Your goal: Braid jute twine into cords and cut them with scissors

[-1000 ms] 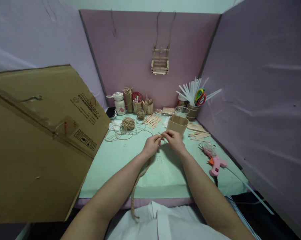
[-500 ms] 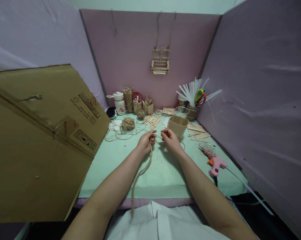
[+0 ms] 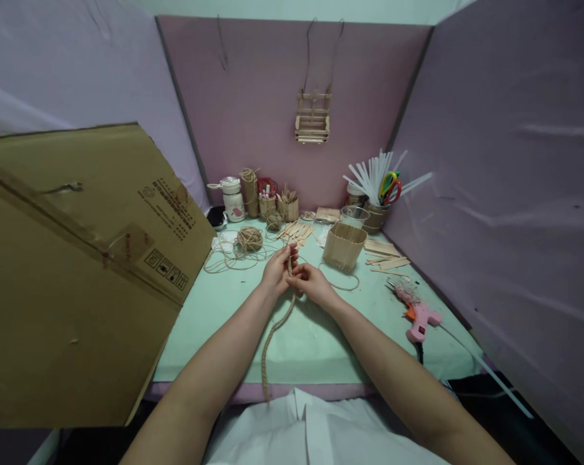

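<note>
A braided twine cord [image 3: 272,336] runs from between my hands down over the table's front edge toward my lap. My left hand [image 3: 278,270] is closed on its upper end, the braid lying across the fingers. Just to the right and a little lower, my right hand [image 3: 312,284] pinches the braid with thumb and fingertips. A loose strand of twine [image 3: 353,284] loops out on the table to the right of my hands. Behind my right hand stands a square holder made of craft sticks [image 3: 344,247]. The exact spot where the fingertips meet the braid is partly hidden.
A pink glue gun [image 3: 420,320] lies at the right. A twine ball [image 3: 249,239] with loose loops sits at the left, near a large leaning cardboard sheet [image 3: 88,271]. Craft sticks [image 3: 296,231], a white bottle [image 3: 232,201] and a pot of glue sticks [image 3: 376,216] line the back.
My right hand has moved left and down from beside the stick holder onto the braid, next to my left hand. The hanging braid has shifted slightly right.
</note>
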`<move>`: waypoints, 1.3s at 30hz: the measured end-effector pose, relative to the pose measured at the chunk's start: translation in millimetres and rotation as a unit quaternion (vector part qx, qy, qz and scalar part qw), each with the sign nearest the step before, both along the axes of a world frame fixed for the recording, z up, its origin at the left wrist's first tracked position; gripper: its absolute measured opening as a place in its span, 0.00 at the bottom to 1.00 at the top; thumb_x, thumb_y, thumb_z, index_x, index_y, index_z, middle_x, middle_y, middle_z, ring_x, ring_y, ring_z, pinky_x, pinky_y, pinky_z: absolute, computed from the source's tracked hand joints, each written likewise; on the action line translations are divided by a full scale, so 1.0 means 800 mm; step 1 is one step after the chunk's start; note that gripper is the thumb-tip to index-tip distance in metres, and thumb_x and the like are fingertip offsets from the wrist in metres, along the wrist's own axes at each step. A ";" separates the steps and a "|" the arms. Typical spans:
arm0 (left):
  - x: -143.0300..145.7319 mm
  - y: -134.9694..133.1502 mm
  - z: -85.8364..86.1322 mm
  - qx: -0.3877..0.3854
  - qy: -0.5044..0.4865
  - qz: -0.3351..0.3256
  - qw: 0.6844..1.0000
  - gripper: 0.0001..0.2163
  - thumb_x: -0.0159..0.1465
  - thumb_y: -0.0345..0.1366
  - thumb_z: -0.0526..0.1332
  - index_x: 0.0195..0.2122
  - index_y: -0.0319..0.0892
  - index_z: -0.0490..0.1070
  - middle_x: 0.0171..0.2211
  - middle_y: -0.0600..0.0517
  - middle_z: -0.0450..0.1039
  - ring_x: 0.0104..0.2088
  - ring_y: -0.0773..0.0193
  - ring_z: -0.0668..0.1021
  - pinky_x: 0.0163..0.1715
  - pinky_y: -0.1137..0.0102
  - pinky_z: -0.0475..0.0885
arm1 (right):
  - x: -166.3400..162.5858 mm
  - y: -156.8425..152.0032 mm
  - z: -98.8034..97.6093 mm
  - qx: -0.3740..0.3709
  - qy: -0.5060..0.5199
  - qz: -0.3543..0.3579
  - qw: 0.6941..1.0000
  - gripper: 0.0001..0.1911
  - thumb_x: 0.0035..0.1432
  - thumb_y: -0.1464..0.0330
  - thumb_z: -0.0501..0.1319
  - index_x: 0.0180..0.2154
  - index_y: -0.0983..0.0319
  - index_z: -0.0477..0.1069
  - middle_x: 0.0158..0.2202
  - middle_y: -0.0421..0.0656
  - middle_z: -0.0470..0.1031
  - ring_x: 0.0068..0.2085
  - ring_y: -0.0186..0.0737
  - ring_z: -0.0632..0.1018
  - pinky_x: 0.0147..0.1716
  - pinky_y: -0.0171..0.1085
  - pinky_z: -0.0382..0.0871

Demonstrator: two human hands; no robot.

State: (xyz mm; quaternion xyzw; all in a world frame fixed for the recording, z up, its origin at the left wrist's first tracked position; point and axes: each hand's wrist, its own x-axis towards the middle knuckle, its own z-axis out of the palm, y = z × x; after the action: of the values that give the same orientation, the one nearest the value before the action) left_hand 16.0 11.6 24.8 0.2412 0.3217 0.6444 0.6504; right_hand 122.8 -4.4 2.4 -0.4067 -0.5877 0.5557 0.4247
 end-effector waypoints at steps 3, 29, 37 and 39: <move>-0.010 0.003 0.004 0.011 -0.009 0.020 1.000 0.05 0.57 0.31 0.63 0.35 0.38 0.73 0.24 0.54 0.66 0.23 0.75 0.67 0.22 0.80 0.63 | 0.010 -0.005 0.015 -0.047 0.032 0.031 0.998 0.13 0.43 0.61 0.65 0.28 0.61 0.68 0.19 0.35 0.65 0.20 0.29 0.63 0.20 0.31 0.53; -0.005 0.075 0.074 -0.028 -0.121 0.044 0.991 0.09 0.64 0.23 0.51 0.31 0.35 0.68 0.20 0.56 0.61 0.17 0.79 0.63 0.15 0.86 0.60 | 0.262 -0.012 0.141 0.208 -0.431 -0.257 0.840 0.12 0.52 0.60 0.56 0.26 0.62 0.70 0.22 0.43 0.73 0.23 0.35 0.68 0.24 0.33 0.57; 0.030 0.167 0.069 -0.039 -0.117 0.051 0.991 0.09 0.64 0.23 0.52 0.29 0.36 0.68 0.20 0.55 0.65 0.19 0.77 0.68 0.19 0.85 0.66 | 0.290 0.080 0.131 0.173 -0.444 -0.329 0.815 0.11 0.54 0.69 0.54 0.29 0.65 0.74 0.24 0.44 0.75 0.25 0.35 0.71 0.28 0.33 0.58; 0.037 0.184 0.065 -0.044 -0.120 0.051 0.990 0.10 0.64 0.22 0.52 0.28 0.36 0.68 0.20 0.55 0.66 0.19 0.78 0.69 0.20 0.85 0.66 | 0.293 0.097 0.123 0.175 -0.451 -0.340 0.806 0.11 0.55 0.69 0.54 0.30 0.65 0.74 0.25 0.44 0.76 0.26 0.36 0.72 0.29 0.33 0.58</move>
State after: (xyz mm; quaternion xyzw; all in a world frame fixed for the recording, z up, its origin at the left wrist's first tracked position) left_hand 45.3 159.2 76.6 0.1161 0.2812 0.6865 0.6604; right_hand 357.5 73.6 100.8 -0.7040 -0.6247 0.0173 0.3373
